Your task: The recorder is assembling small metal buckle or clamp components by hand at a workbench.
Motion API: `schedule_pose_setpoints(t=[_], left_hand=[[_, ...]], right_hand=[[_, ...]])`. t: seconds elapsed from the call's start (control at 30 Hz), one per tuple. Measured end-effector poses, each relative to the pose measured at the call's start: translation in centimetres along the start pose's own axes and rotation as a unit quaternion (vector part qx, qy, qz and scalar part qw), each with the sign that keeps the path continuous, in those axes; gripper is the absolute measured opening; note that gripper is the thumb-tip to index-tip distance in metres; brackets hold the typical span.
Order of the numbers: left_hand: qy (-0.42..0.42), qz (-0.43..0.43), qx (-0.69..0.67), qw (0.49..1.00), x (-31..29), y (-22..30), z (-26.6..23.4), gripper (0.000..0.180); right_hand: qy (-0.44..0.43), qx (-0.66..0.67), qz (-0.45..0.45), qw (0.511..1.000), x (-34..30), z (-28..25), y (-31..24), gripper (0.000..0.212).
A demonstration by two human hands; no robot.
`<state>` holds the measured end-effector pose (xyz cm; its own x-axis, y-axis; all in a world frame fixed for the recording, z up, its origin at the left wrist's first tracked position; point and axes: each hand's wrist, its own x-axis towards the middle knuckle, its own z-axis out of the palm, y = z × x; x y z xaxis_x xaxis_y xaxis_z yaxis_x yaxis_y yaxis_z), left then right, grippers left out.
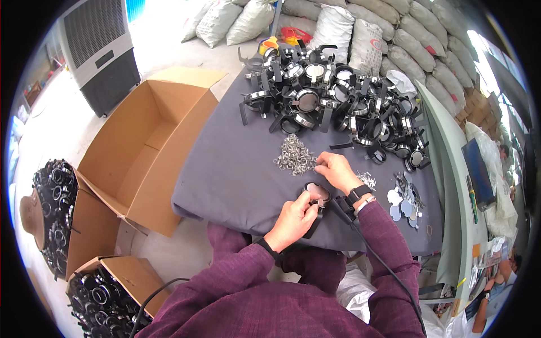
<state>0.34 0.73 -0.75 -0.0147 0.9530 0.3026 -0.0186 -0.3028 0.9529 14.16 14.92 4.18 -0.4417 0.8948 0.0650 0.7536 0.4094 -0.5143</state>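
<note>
My left hand [290,224] grips a round lid-like part [317,193] with a silvery disc face, a black rim and a black handle, near the table's front edge. The thumb lies by the disc. Beyond it, my right hand [336,171] reaches to the right edge of a heap of small metal clips [294,155]. Its fingertips are drawn together; whether a clip is between them cannot be made out. A smaller scatter of thin metal pins [366,180] lies beside my right wrist.
A large pile of black-handled round parts [332,93] covers the table's far side. Loose metal discs [401,205] lie at the right. An open cardboard box [132,152] stands left, with filled boxes [101,293] nearer. Sacks [366,45] are stacked behind. A cable runs along my right arm.
</note>
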Motion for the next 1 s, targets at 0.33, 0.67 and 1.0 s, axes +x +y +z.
schedule_pose_setpoints(t=[0.33, 0.67, 1.0], left_hand=[[-0.007, -0.007, 0.007, 1.000, -0.7, 0.6, -0.3, 0.019], [-0.002, -0.001, 0.001, 1.000, -0.2, 0.0, 0.0, 0.018], [0.004, -0.015, 0.017, 1.000, -0.2, 0.2, -0.3, 0.018]], right_hand=[[0.031, 0.152, 0.037, 0.987, -0.5, 0.3, 0.5, 0.005], [0.071, -0.034, -0.041, 0.996, -0.6, -1.4, 3.3, 0.008], [0.003, -0.064, -0.022, 0.998, -0.2, -2.3, 2.5, 0.021]])
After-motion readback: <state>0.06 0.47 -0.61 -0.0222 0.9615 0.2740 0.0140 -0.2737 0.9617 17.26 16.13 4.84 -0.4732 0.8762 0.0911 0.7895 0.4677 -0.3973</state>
